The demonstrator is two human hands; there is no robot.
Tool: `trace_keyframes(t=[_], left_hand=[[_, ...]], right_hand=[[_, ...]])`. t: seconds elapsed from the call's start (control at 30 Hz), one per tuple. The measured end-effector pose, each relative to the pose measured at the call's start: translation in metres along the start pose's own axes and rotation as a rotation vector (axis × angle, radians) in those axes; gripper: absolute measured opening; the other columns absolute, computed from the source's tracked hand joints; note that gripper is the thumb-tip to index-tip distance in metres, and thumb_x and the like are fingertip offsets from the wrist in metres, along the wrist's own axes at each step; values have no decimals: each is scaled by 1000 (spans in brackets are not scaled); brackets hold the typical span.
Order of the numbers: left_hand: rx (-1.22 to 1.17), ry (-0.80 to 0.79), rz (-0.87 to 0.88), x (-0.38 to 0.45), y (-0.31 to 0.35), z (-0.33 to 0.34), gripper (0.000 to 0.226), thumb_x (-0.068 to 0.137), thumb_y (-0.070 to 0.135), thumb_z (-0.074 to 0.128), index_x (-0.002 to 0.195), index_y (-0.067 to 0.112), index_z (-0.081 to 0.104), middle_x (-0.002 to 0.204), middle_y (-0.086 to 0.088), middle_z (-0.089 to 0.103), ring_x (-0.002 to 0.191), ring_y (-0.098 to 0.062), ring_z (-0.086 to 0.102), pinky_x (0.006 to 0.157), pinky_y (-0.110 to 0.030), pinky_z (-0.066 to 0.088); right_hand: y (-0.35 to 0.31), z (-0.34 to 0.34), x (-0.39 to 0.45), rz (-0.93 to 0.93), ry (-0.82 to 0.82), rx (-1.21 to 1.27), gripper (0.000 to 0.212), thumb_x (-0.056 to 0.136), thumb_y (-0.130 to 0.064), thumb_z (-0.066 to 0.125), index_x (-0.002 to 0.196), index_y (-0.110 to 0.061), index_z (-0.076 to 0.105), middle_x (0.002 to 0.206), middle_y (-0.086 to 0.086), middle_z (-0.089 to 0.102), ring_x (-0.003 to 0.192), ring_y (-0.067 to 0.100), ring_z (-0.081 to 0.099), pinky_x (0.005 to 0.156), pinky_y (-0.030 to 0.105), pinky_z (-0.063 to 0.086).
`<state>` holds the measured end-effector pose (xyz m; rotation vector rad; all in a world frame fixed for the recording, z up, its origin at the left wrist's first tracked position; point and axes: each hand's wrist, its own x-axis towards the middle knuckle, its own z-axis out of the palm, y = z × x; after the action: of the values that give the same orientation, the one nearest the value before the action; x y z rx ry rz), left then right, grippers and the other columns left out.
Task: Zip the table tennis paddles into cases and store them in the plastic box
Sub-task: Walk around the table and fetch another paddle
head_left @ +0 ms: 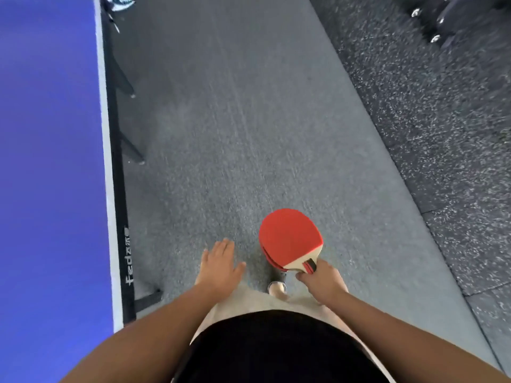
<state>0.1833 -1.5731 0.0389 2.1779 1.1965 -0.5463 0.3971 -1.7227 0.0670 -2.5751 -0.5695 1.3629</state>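
A grey floor [235, 134] runs beside a blue table [49, 161] on the left. The right hand [322, 283] grips stacked red paddles [289, 239] by their handles, near the middle. The left hand [218, 265] is flat and holds nothing.

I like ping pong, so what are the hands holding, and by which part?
The right hand grips stacked red-rubber wooden paddles by their handles. The left hand holds nothing.
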Motion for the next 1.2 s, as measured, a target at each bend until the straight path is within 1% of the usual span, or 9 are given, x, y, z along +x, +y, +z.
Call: trace_keyframes(t=[0.13, 0.33, 0.47, 0.53, 0.6, 0.7, 0.97, 1.07, 1.2], left_hand=[[15, 57, -16, 57, 13, -53, 67, 101, 48, 31, 157, 18, 11, 166, -1, 5, 153, -20, -2, 122, -48, -2], [-15, 91, -89, 144, 1, -125, 66, 103, 47, 29, 158, 23, 3, 166, 0, -3, 152, -20, -8, 122, -47, -5], [-34, 104, -110, 224, -25, -179, 62, 102, 50, 28, 157, 21, 19, 166, -2, -7, 152, -22, -12, 122, -50, -3], [8, 84, -117, 259, -35, -213, 60, 101, 52, 26, 154, 22, 27, 166, -2, -4, 151, -25, -15, 121, -54, -5], [31, 92, -128, 292, -45, -249, 61, 101, 53, 23, 155, 25, 24, 166, -3, 3, 151, -26, -16, 119, -57, -9], [34, 89, -123, 342, -61, -305, 63, 100, 54, 23, 156, 26, 17, 166, -3, 8, 152, -26, -11, 119, -59, -9], [-59, 83, -121, 463, -74, -414, 67, 101, 50, 26, 158, 23, 1, 166, 0, -2, 152, -22, -9, 121, -54, -6], [-82, 95, -146, 515, -75, -450, 67, 101, 49, 29, 157, 21, 6, 166, 0, 1, 152, -22, -10, 121, -52, -7], [-178, 139, -210, 587, -71, -509, 67, 101, 45, 35, 157, 18, 9, 166, -2, 1, 153, -23, -3, 124, -45, 3]], right_hand=[[-67, -50, 61, -76, -59, -93, 28, 79, -39, 68, 94, -20, 53, 77, 4, 66, 65, 24, 66, 56, 36, 55], [-174, -92, 149, -140, -106, -171, 34, 78, -42, 68, 100, -20, 54, 77, 4, 66, 63, 25, 67, 57, 40, 58], [-254, -113, 209, -165, -101, -219, 32, 80, -39, 69, 102, -22, 53, 79, 3, 66, 65, 22, 66, 56, 35, 55], [-295, -126, 230, -151, -85, -223, 28, 80, -38, 69, 96, -22, 54, 78, 2, 66, 66, 21, 66, 61, 37, 57], [-335, -140, 250, -131, -71, -215, 24, 80, -38, 70, 91, -23, 54, 78, 2, 66, 69, 22, 68, 69, 44, 59], [-396, -164, 282, -135, -63, -187, 24, 80, -35, 71, 87, -24, 51, 79, 5, 66, 70, 27, 68, 67, 46, 59], [-532, -221, 377, -158, -38, -164, 28, 75, -40, 71, 88, -20, 55, 80, 8, 68, 71, 29, 69, 61, 43, 58], [-581, -244, 420, -185, -50, -188, 24, 75, -40, 68, 85, -22, 56, 79, 6, 67, 69, 27, 69, 63, 45, 60], [-652, -280, 482, -233, -91, -206, 38, 65, -53, 65, 90, -26, 56, 78, 1, 68, 72, 24, 68, 66, 41, 57]])
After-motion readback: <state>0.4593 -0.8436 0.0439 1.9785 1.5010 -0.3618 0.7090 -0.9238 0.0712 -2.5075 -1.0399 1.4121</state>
